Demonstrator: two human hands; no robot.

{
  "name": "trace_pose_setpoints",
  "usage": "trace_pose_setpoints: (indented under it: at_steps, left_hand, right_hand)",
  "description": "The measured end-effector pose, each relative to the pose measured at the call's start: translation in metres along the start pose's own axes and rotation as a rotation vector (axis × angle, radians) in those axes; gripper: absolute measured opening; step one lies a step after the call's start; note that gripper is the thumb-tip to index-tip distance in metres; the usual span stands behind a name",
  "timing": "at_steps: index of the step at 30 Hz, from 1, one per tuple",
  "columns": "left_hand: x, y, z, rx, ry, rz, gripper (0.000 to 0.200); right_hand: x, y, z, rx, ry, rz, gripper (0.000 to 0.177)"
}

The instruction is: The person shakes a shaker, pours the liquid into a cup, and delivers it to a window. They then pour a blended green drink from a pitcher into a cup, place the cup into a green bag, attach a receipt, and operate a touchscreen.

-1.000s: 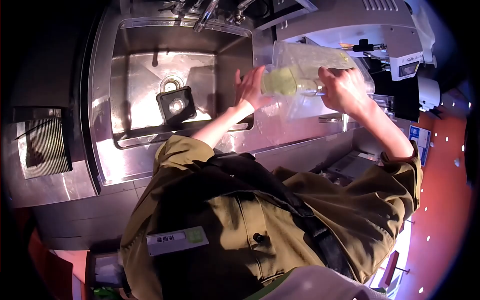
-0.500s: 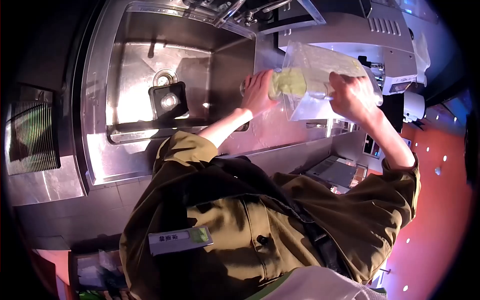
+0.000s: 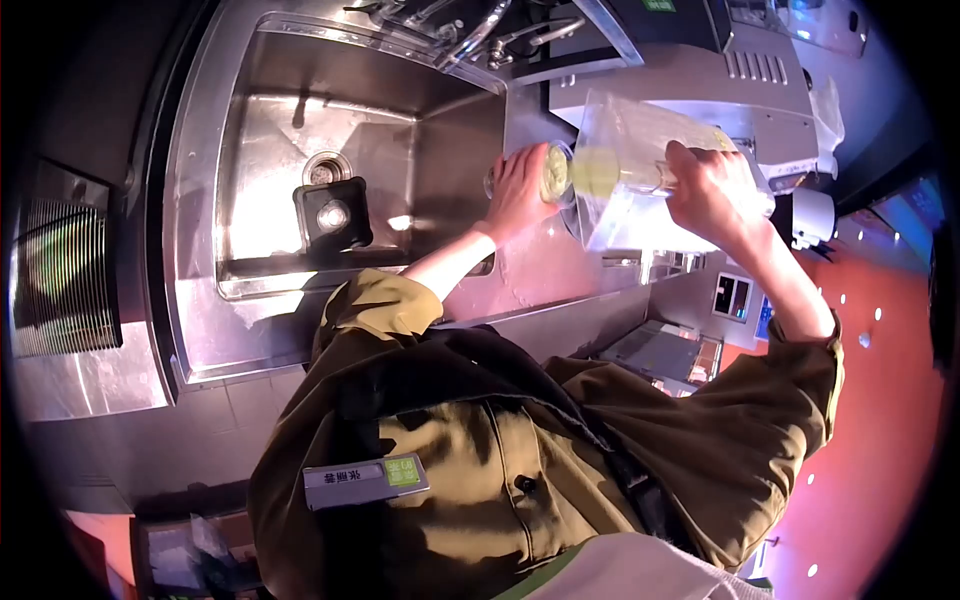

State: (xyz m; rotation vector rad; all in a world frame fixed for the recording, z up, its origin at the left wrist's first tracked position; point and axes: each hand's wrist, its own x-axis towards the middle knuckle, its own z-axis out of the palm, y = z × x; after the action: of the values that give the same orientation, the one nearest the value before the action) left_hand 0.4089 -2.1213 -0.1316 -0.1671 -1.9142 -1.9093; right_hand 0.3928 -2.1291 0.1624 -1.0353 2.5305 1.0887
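My left hand (image 3: 520, 188) is wrapped round a clear cup (image 3: 557, 172) beside the sink. Pale green liquid shows in the cup's mouth, which faces the pitcher. By its handle, my right hand (image 3: 712, 192) grips a clear pitcher (image 3: 645, 125), tipped toward the cup. More of the pale green liquid (image 3: 597, 178) lies at the pitcher's lip, close against the cup's rim. Fingers hide most of the cup's side.
To the left is a steel sink (image 3: 265, 150), with a dark square piece (image 3: 333, 216) beside its drain. Taps (image 3: 480, 35) stand behind it. A metal machine (image 3: 690, 85) is at the back right, and a ribbed panel (image 3: 62, 275) at the far left.
The cup and pitcher have drawn slightly apart, and the cup's mouth now shows more. The whole view has shifted a little.
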Motion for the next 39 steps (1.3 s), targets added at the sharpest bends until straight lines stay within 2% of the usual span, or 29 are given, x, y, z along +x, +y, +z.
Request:
trace_pose_setpoints:
  at_steps: [4, 13, 17, 19, 20, 22, 29, 35, 39]
  left_hand:
    - [-0.002, 0.005, 0.004, 0.001, -0.006, 0.034, 0.090]
    - [-0.002, -0.007, -0.010, 0.013, -0.016, 0.011, 0.090]
    - [-0.004, -0.033, -0.025, 0.075, -0.094, 0.013, 0.087]
    - [-0.006, -0.053, -0.028, 0.086, -0.195, -0.052, 0.086]
    - [-0.007, -0.059, -0.030, 0.105, -0.227, -0.072, 0.086]
    - [-0.013, -0.071, -0.033, 0.126, -0.303, -0.118, 0.086]
    - [-0.026, -0.111, -0.037, 0.104, -0.425, -0.183, 0.085]
    - [-0.032, -0.132, -0.043, 0.092, -0.371, -0.204, 0.086]
    - [-0.040, -0.150, -0.046, 0.051, -0.339, -0.158, 0.088]
  right_hand:
    - [-0.001, 0.003, 0.001, -0.001, -0.031, 0.014, 0.016]
    - [0.009, -0.003, 0.005, 0.023, 0.052, -0.048, 0.015]
    - [0.022, -0.011, 0.026, 0.043, 0.019, -0.085, 0.015]
    - [0.032, -0.011, 0.038, 0.060, -0.022, -0.075, 0.015]
    - [0.036, -0.011, 0.047, 0.057, 0.040, -0.138, 0.014]
    - [0.048, -0.018, 0.056, 0.105, -0.021, -0.111, 0.013]
    - [0.097, -0.033, 0.114, 0.206, -0.056, -0.158, 0.004]
    - [0.124, -0.048, 0.136, 0.286, -0.044, -0.104, 0.004]
    - [0.126, -0.053, 0.137, 0.262, -0.090, -0.177, 0.006]
